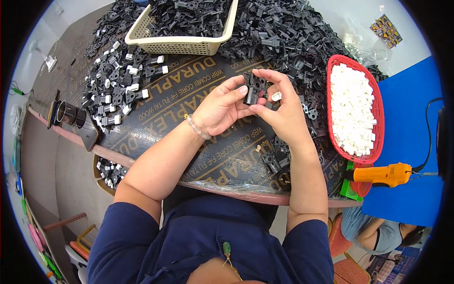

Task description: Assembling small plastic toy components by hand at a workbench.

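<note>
Red basket (pixel 379 118) is my landmark: it stands toward the right of the counter (pixel 156 137), filled with small white pieces (pixel 352 109). From my remote post I have two bare hands in sight, both left of the basket and over the counter.

Left hand (pixel 220 109): narrow, thumb and fingers pinching a black part (pixel 252 92), which sits left of the red basket, about level with its middle. Right hand (pixel 287 111): between that part and the basket, curled, with one white piece (pixel 276 96) held in its fingers. Its thumb and a fingertip are right by the black part; I can't tell whether they press on it.

Heap of black parts (pixel 288 33) spreads up and left from the red basket; a cream basket (pixel 175 47), loaded with similar parts, stands farther left. Well left of the red basket, past the left hand, I log a cluster of black parts with white ends (pixel 118 80). Just below the red basket, an orange corded tool (pixel 392 175) and a green tray (pixel 351 191). Right of the basket, a blue surface (pixel 406 113)
</note>
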{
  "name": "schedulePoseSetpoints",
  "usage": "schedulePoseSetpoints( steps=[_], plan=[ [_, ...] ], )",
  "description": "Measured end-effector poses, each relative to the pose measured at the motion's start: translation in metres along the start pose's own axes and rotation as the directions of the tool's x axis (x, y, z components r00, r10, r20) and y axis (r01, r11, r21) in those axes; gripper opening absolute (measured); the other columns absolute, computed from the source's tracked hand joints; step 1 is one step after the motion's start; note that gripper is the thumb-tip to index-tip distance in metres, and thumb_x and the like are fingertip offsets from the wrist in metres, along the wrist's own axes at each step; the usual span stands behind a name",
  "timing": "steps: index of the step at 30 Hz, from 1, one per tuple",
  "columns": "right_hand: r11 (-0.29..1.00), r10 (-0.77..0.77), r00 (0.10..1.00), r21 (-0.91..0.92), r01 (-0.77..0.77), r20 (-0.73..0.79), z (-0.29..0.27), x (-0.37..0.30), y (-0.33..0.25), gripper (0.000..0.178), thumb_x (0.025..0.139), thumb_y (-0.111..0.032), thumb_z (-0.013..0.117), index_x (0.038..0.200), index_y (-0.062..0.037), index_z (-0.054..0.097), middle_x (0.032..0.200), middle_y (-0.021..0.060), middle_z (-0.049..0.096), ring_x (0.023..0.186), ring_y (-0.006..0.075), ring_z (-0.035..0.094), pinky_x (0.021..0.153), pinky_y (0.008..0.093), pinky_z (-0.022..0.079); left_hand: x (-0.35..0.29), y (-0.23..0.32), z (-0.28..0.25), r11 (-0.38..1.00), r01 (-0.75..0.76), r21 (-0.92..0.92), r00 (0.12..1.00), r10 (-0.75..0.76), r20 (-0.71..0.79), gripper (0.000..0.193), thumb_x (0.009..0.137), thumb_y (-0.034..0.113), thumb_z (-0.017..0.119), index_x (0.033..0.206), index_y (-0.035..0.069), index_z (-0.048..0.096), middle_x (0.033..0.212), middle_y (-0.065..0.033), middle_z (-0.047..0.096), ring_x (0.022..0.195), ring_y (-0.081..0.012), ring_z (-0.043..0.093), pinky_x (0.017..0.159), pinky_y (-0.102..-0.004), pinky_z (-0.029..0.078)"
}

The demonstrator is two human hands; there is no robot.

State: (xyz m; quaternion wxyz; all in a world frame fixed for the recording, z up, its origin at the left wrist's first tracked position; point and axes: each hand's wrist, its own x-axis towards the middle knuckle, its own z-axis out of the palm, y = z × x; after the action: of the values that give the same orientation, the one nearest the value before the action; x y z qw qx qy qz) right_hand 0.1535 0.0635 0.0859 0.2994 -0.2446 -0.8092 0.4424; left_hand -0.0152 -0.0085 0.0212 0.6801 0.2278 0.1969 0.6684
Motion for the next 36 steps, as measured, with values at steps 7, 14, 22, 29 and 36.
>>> schedulePoseSetpoints(
  steps=[7, 14, 22, 29, 36],
  plan=[
    [0.979, -0.065, 0.998, -0.193, 0.062, -0.005, 0.002, -0.001, 0.002, 0.065, 0.070, -0.002, 0.080, 0.132, -0.0065, 0.060, 0.127, 0.0021, 0.062, 0.083, 0.0090, 0.050, 0.081, 0.0232, 0.048, -0.002, 0.002, 0.015, 0.993, -0.029, 0.112, 0.996, 0.019, 0.088, 0.036, 0.103, 0.012, 0.055, 0.136, 0.000, 0.049, 0.124, -0.0119, 0.064, 0.117, -0.0202, 0.064, 0.095, -0.0299, 0.054],
    [0.996, -0.037, 0.997, -0.081, 0.031, -0.064, -0.016, 0.005, 0.019, 0.039, 0.085, -0.013, 0.075, 0.122, -0.0027, 0.067, 0.113, 0.0071, 0.067, 0.085, 0.0120, 0.055, 0.079, 0.0255, 0.047, -0.004, -0.015, 0.009, 0.711, -0.130, 0.691, 0.973, 0.226, -0.049, 0.031, 0.098, 0.008, 0.063, 0.127, -0.003, 0.057, 0.111, -0.0059, 0.068, 0.093, -0.0070, 0.064, 0.079, -0.0233, 0.053],
    [0.987, 0.112, 0.994, 0.122, -0.109, -0.017, -0.012, 0.005, 0.019, 0.022, 0.090, -0.016, 0.074, 0.102, 0.0013, 0.067, 0.090, -0.0018, 0.064, 0.087, 0.0071, 0.053, 0.078, 0.0234, 0.045, -0.009, -0.002, 0.012, 0.521, -0.020, 0.853, 0.982, 0.172, -0.083, 0.022, 0.096, 0.005, 0.065, 0.116, -0.004, 0.063, 0.098, -0.0038, 0.071, 0.089, -0.0090, 0.067, 0.080, -0.0240, 0.054],
    [0.902, 0.215, 0.975, 0.372, -0.221, 0.058, -0.008, 0.006, 0.027, 0.041, 0.089, 0.001, 0.051, 0.130, -0.0020, 0.056, 0.123, 0.0043, 0.059, 0.092, 0.0087, 0.053, 0.083, 0.0240, 0.045, -0.003, 0.001, 0.006, 0.883, -0.063, 0.466, 0.967, 0.169, -0.189, 0.018, 0.096, 0.009, 0.064, 0.112, 0.001, 0.065, 0.103, -0.0060, 0.072, 0.089, -0.0119, 0.066, 0.079, -0.0265, 0.050],
    [0.826, 0.289, 0.957, 0.507, -0.247, -0.006, 0.019, 0.004, 0.033, 0.032, 0.089, 0.006, 0.067, 0.118, 0.0014, 0.056, 0.115, 0.0134, 0.061, 0.095, 0.0140, 0.066, 0.082, 0.0276, 0.055, 0.000, 0.002, -0.006, 0.983, -0.059, 0.171, 0.979, 0.090, -0.182, 0.012, 0.091, 0.017, 0.070, 0.103, 0.013, 0.067, 0.101, 0.0026, 0.071, 0.095, -0.0084, 0.062, 0.083, -0.0281, 0.042]
  ],
)
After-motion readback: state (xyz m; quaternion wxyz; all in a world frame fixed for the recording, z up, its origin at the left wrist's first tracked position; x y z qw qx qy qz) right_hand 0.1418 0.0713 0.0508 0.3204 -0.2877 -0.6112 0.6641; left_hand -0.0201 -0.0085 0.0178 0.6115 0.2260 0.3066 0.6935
